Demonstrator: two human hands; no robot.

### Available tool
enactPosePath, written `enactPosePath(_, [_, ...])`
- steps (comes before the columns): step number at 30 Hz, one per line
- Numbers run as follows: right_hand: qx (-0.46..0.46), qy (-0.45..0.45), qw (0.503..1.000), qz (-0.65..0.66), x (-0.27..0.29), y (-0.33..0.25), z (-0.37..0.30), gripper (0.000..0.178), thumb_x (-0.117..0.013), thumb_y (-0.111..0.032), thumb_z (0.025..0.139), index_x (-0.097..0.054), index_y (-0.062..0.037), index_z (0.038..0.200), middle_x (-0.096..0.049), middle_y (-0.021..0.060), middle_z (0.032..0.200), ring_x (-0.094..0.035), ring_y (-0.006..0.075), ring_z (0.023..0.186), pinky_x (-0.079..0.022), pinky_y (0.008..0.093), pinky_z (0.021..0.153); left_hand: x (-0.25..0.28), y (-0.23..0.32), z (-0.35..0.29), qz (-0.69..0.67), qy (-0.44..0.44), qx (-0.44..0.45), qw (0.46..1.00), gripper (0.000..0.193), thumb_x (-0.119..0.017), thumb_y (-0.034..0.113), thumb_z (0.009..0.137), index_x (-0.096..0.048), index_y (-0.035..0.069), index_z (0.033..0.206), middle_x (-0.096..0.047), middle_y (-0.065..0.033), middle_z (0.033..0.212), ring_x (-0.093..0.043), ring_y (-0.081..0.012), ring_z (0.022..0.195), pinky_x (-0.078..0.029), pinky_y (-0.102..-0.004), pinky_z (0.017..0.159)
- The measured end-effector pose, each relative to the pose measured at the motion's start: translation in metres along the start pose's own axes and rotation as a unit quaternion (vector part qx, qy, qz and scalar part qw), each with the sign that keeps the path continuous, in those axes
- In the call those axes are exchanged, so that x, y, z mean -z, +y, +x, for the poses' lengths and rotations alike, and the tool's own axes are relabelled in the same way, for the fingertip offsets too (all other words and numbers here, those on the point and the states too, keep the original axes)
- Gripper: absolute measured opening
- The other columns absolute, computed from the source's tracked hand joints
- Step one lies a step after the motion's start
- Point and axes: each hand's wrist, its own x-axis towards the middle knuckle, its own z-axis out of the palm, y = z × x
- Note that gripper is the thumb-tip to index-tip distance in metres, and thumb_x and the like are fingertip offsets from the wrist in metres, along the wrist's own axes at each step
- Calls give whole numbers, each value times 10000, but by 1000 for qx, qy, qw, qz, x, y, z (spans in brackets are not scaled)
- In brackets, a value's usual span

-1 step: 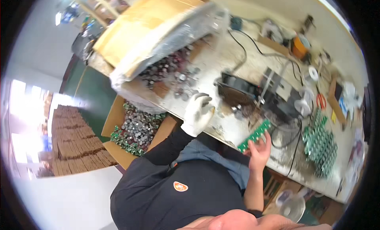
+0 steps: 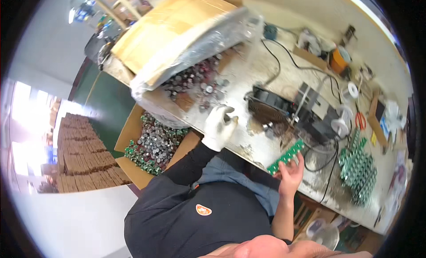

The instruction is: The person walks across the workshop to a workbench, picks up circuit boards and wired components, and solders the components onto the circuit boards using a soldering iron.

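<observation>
- Right hand, bare, is grasping the green board along its near long edge; the board is sitting at 12 o'clock of the palm, slanting towards 2.
- For a good hold, keeping the fingertips on the rim would likely be safest, leaving the board's face free and its tilt steady.
- Left hand, gloved, is hovering at 10 o'clock of the board, its fingers curling; I cannot tell whether they are pinching a small part.
- Picking singly from the loose silver parts, which are lying near 12 o'clock of the glove, would probably avoid tangles.
- Black machine is standing at 1 o'clock of the board, so bringing the board up squarely and keeping bare fingers back seems wise.
- Dark fan is facing the board from 11 o'clock; leaving it unblocked should help.
- Black cable is looping at 3 o'clock of the board and could be snagging a careless sleeve.
- Stacked green boards are lying farther out, at 3 o'clock.
</observation>
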Motion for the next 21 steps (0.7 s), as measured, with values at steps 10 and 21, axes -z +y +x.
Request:
enactPosePath(10, [39,-40,998,17,-2,7,11,658,-625,68,817,-268,-4,1364,-531,111,988,-585,129,672,-537,246,479,36,-35,126,222,-90,-38,970,232,-621,167,788,-653,73,998,-611,-119,1001,-615,-320,907,-498,-396,779])
enactPosePath(21, [23,-26,999,29,-2,9,8,675,-634,61,809,-273,-27,1371,-533,104,948,-589,141,655,-543,265,476,-5,-83,175,203,-188,17,961,233,-631,228,777,-705,64,925,-667,-169,882,-647,-311,828,-499,-411,750])
